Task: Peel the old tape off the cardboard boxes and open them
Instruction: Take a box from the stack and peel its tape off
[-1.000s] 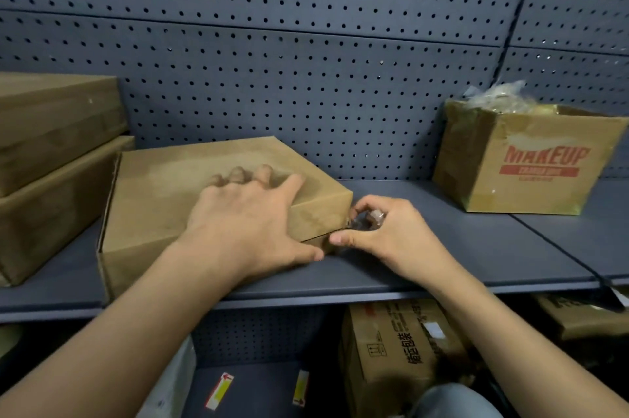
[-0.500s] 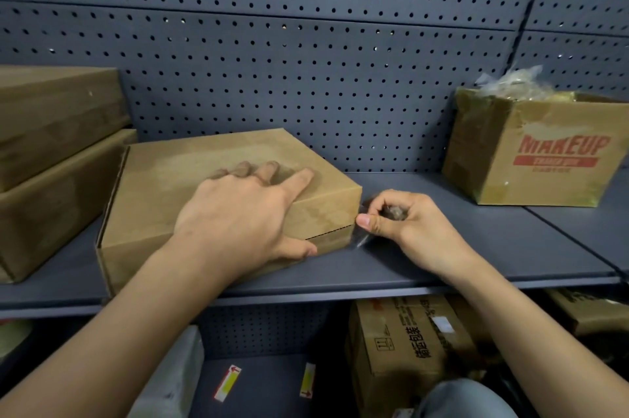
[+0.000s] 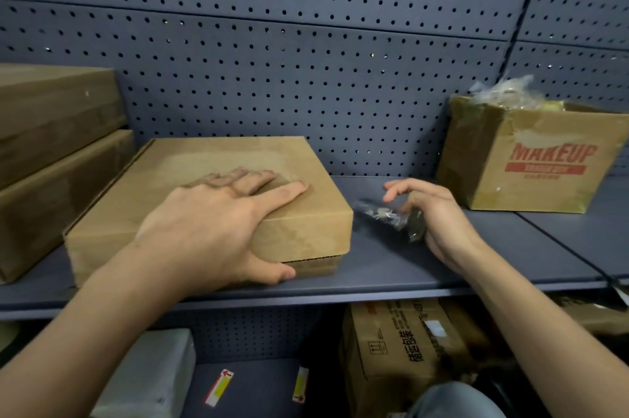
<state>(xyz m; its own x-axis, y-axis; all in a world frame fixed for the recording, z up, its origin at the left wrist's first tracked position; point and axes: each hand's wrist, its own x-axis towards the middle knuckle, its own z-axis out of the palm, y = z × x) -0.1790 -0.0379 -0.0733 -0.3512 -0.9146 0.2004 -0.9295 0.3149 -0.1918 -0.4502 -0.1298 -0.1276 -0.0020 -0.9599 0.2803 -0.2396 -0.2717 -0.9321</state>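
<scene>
Fingers (image 3: 282, 191) of left hand (image 3: 211, 230) spread flat atop the flat box (image 3: 221, 155) in the head view, thumb against its front edge; box at nine o'clock from the right hand (image 3: 439, 216). Right hand curled round a crumpled tape wad (image 3: 388, 215), clear of the box. Probably best: drop the wad at three o'clock, then lift the lid's front lip evenly.
</scene>
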